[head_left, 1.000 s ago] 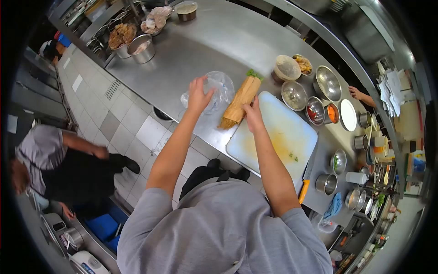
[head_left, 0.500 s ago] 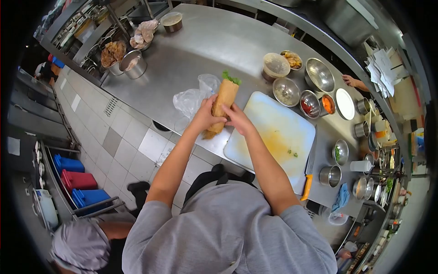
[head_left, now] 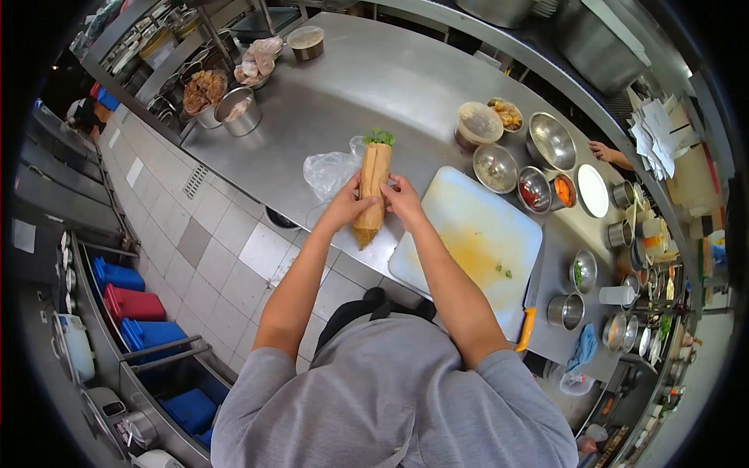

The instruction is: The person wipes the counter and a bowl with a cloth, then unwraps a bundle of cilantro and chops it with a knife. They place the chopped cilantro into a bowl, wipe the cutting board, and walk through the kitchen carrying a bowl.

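The bag (head_left: 324, 173) is glossy plastic, the counter (head_left: 374, 78) metal.

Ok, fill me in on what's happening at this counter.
A person's left hand and right hand hold a long brown roll between them, with leafy greens poking from its far end. A clear plastic bag lies to its left. On the right sit a stained cutting board and an orange-handled knife, neither in hand.

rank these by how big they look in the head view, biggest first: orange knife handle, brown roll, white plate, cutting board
1. Cutting board
2. Brown roll, though fingers cover part of it
3. White plate
4. Orange knife handle
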{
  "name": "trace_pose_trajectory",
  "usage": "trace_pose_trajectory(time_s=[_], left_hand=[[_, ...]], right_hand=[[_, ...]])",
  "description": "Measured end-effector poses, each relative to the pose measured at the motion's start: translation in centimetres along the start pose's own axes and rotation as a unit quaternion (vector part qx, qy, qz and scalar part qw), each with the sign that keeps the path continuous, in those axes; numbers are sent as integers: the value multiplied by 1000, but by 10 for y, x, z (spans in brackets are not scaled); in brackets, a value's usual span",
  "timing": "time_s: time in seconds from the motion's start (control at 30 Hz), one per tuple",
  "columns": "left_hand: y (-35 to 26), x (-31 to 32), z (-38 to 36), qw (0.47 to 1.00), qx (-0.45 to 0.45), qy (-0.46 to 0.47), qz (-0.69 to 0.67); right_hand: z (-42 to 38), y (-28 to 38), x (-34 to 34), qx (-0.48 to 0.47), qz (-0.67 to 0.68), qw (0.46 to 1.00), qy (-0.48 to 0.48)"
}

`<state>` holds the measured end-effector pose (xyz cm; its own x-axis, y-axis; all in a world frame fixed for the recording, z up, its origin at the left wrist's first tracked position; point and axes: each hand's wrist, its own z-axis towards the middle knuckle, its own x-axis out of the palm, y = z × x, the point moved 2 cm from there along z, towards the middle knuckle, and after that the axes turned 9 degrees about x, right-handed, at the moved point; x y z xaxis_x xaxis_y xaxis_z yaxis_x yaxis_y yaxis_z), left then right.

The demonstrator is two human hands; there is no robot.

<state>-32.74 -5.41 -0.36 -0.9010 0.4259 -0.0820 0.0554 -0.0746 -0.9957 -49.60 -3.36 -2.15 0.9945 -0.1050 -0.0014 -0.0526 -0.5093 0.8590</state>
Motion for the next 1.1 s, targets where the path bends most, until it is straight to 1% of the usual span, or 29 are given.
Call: trace_pose_trajectory(time_s=[0.03,0.1,0.13,0.2,0.27,0.3,0.33,0.4,0.43,0.5,0.53,0.63,0.7,0.73,0.77,0.8,0.83,0.9,0.93,1.0,1.03,1.07,1.1], left_hand=[[9,-1,2,1000,5,-10,30],[40,-1,6,995,12,-28,90],[52,-1,8,992,27,-61,109],[64,0,12,980,57,-127,144],[68,-3,15,983,8,-155,96],[69,-4,15,983,-17,-168,72],[63,-4,15,984,-8,-170,46],[53,-4,18,985,10,-172,-5],[49,-4,20,985,19,-169,0],[39,-5,23,986,37,-164,10],[33,-8,24,985,32,-167,12],[27,-25,25,983,26,-179,19],[34,-46,25,980,40,-194,25],[49,-59,25,975,42,-206,73],[68,-71,28,968,44,-217,120],[63,-74,28,958,47,-226,167],[57,-74,26,928,86,-250,261],[36,-69,16,837,156,-289,438],[23,-65,16,829,146,-251,477],[6,-60,16,807,124,-177,550],[25,-67,22,835,117,-162,513],[50,-75,32,860,112,-146,475],[55,-80,38,884,107,-130,436]], right_hand=[[3,-4,1,-8,-3,1000,-11],[8,-13,0,1,-26,1000,-4],[12,-21,-2,5,-37,999,-1],[21,-35,-3,14,-44,998,-30],[29,-46,-6,25,-44,998,-49],[21,-37,-6,32,-41,997,-54],[17,-33,-6,38,-37,997,-58],[12,-28,-2,19,-45,996,-72],[11,-26,-2,8,-50,996,-79],[10,-23,-2,-5,12,999,-53],[9,-22,-2,-12,42,998,-39],[3,-16,-13,19,107,993,39],[9,-19,-18,39,33,999,-15],[15,-24,-18,48,-5,998,-41],[23,-29,-17,24,-37,996,-77],[27,-31,-15,1,-69,991,-113],[30,-33,-13,-21,-101,983,-150],[26,-31,-3,-30,-119,974,-192],[20,-26,2,-35,-129,968,-211],[8,-16,7,-33,-196,960,-196],[6,-13,8,-33,-229,954,-188],[4,-10,9,-15,-152,977,-150],[6,-11,6,4,-73,991,-111]])
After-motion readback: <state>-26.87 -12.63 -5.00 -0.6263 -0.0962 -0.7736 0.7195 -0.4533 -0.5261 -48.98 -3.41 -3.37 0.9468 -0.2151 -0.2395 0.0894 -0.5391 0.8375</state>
